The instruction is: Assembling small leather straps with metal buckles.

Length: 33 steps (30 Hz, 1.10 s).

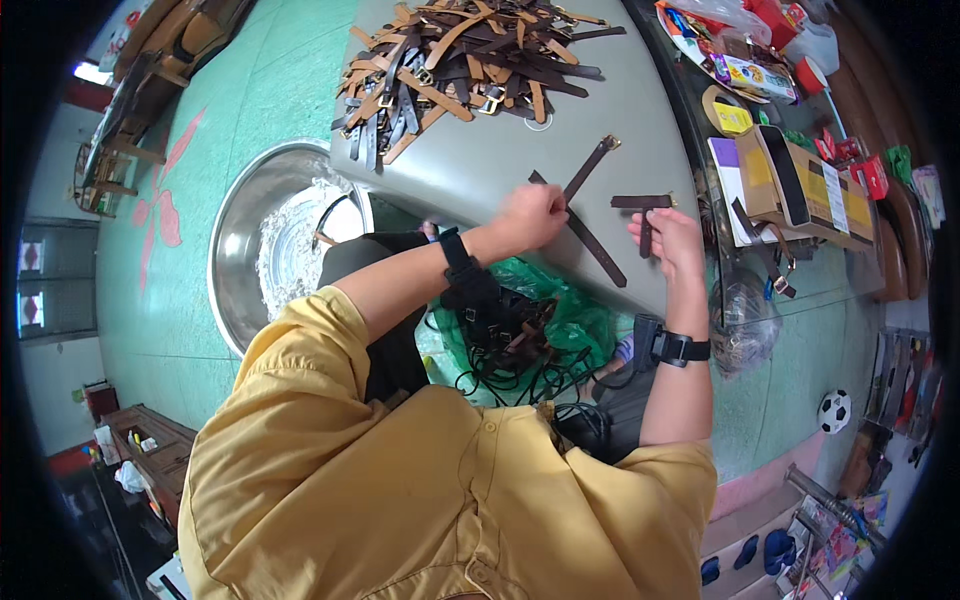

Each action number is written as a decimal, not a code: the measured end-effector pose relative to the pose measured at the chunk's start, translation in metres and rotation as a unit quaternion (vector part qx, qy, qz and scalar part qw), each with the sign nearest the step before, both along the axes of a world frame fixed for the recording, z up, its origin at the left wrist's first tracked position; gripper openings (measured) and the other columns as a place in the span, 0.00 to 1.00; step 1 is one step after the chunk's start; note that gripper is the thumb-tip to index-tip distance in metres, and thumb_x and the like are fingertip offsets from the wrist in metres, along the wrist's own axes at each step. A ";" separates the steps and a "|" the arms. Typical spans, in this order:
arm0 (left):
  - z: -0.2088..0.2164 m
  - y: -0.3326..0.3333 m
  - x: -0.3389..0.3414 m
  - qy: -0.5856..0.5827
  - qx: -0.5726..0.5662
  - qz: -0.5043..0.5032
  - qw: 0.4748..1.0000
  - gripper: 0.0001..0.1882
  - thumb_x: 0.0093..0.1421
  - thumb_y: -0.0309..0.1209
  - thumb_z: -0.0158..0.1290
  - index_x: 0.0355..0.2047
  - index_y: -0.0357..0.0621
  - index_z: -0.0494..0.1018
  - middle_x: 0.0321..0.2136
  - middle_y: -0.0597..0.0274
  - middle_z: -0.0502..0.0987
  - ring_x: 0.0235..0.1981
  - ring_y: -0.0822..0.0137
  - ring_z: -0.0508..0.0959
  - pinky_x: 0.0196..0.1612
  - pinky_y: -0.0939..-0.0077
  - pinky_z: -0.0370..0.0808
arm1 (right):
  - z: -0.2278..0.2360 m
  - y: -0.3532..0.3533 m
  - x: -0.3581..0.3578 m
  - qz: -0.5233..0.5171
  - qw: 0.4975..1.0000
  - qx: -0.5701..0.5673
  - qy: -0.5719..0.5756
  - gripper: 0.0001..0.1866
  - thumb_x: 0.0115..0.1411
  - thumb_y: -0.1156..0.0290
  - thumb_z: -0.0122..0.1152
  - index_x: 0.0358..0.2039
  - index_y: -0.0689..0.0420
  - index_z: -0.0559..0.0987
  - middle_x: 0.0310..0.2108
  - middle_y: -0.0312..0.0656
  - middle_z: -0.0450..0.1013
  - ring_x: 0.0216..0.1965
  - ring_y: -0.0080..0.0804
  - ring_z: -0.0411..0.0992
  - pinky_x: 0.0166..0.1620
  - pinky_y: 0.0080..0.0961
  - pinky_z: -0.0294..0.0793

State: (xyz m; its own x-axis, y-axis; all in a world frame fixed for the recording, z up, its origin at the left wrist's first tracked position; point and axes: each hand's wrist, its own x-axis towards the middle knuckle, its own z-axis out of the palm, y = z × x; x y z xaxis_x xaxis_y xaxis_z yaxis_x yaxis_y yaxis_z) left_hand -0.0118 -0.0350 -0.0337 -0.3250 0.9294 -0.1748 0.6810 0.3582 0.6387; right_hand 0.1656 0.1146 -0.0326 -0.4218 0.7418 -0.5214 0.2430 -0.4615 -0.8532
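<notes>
My left hand [533, 217] is closed, its fingertips pinching dark brown leather straps where they cross. One buckled strap [585, 172] slants up and away from those fingers, ending in a brass-coloured buckle [613, 142]. Another dark strap [600, 250] runs down to the right across the grey tabletop [460, 170]. To the right, my right hand [672, 240] has its thumb and fingers on a short brown strap [640, 202], which bends downward beside the fingertips. Part of each strap is hidden by the fingers.
A heap of black, brown and tan buckled straps [470, 65] covers the table's far side. A metal basin [225, 250] with white scraps stands left. Between my legs lies a green plastic bag [580, 300] with black straps. A cardboard box [805, 190] and packages sit at right.
</notes>
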 end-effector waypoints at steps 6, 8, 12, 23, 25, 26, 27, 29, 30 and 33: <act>-0.014 0.006 -0.013 0.256 0.100 -0.160 0.948 0.15 0.46 0.30 0.56 0.36 0.50 0.72 0.35 0.64 0.71 0.43 0.60 0.69 0.43 0.66 0.67 | -0.019 -0.007 -0.007 0.019 0.999 0.004 -0.049 0.08 0.58 0.75 0.50 0.35 0.68 0.69 0.29 0.51 0.74 0.27 0.38 0.76 0.29 0.28 0.78; -0.011 0.009 -0.012 0.225 0.075 -0.151 0.960 0.14 0.46 0.30 0.56 0.36 0.50 0.72 0.33 0.62 0.70 0.41 0.59 0.69 0.42 0.64 0.67 | -0.021 -0.006 -0.004 0.016 0.998 0.010 -0.057 0.09 0.58 0.73 0.51 0.34 0.68 0.70 0.27 0.50 0.74 0.24 0.36 0.76 0.25 0.26 0.77; -0.013 0.005 -0.016 0.203 0.044 -0.140 0.968 0.13 0.47 0.29 0.55 0.35 0.49 0.72 0.32 0.60 0.70 0.39 0.58 0.70 0.42 0.63 0.68 | -0.003 -0.003 -0.010 0.087 0.984 0.036 -0.152 0.08 0.58 0.72 0.50 0.32 0.65 0.72 0.25 0.46 0.74 0.22 0.32 0.75 0.25 0.26 0.75; -0.015 0.014 -0.022 0.158 0.098 -0.043 0.982 0.11 0.48 0.31 0.56 0.29 0.42 0.68 0.26 0.54 0.72 0.33 0.52 0.73 0.37 0.61 0.70 | 0.000 -0.011 -0.028 0.287 0.788 0.480 -0.258 0.13 0.51 0.71 0.59 0.38 0.57 0.72 0.41 0.47 0.67 0.39 0.49 0.70 0.41 0.41 0.69; -0.015 0.015 -0.022 0.151 0.083 -0.037 0.984 0.11 0.48 0.31 0.56 0.29 0.41 0.67 0.26 0.54 0.72 0.32 0.52 0.73 0.37 0.61 0.70 | -0.010 -0.004 -0.026 0.267 0.773 0.492 -0.298 0.13 0.50 0.69 0.60 0.36 0.58 0.72 0.38 0.48 0.69 0.35 0.48 0.70 0.39 0.38 0.70; -0.015 0.015 -0.022 0.143 0.069 -0.029 0.987 0.12 0.48 0.32 0.57 0.28 0.41 0.67 0.26 0.53 0.72 0.32 0.52 0.73 0.36 0.61 0.70 | -0.013 0.000 -0.024 0.248 0.754 0.505 -0.339 0.13 0.50 0.68 0.61 0.34 0.59 0.72 0.35 0.49 0.71 0.30 0.47 0.71 0.37 0.36 0.71; -0.017 0.015 -0.022 0.143 0.069 -0.029 0.987 0.12 0.48 0.32 0.57 0.28 0.41 0.67 0.26 0.53 0.72 0.32 0.52 0.73 0.36 0.61 0.70 | -0.013 0.003 -0.025 0.248 0.754 0.505 -0.338 0.13 0.50 0.68 0.61 0.34 0.59 0.72 0.35 0.49 0.71 0.30 0.47 0.71 0.37 0.36 0.71; -0.019 0.014 -0.022 0.141 0.057 -0.029 0.988 0.12 0.48 0.32 0.57 0.28 0.41 0.67 0.25 0.54 0.72 0.32 0.51 0.73 0.36 0.61 0.70 | -0.011 0.008 -0.026 0.194 0.826 0.358 -0.390 0.14 0.52 0.63 0.60 0.31 0.61 0.72 0.34 0.54 0.72 0.36 0.53 0.70 0.39 0.42 0.70; -0.018 0.014 -0.022 0.140 0.058 -0.027 0.988 0.12 0.48 0.32 0.57 0.28 0.41 0.67 0.25 0.54 0.72 0.32 0.51 0.73 0.36 0.61 0.70 | -0.013 0.009 -0.024 0.195 0.825 0.359 -0.391 0.14 0.52 0.63 0.60 0.31 0.61 0.72 0.34 0.54 0.72 0.36 0.53 0.70 0.39 0.42 0.70; -0.015 0.015 -0.022 0.140 0.054 -0.027 0.988 0.12 0.49 0.33 0.56 0.28 0.40 0.67 0.26 0.54 0.72 0.32 0.51 0.73 0.35 0.61 0.71 | -0.020 0.006 -0.019 0.126 0.833 0.374 -0.387 0.15 0.52 0.62 0.59 0.30 0.62 0.73 0.29 0.54 0.72 0.34 0.55 0.71 0.37 0.43 0.70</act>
State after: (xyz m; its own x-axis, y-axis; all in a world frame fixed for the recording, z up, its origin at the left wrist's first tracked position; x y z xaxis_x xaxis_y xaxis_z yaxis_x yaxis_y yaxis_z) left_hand -0.0340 -0.0202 -0.0489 -0.2953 0.9553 0.0152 0.8525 0.2562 0.4556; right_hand 0.1464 0.1206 -0.0522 -0.3644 0.9205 -0.1408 0.8635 0.2774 -0.4213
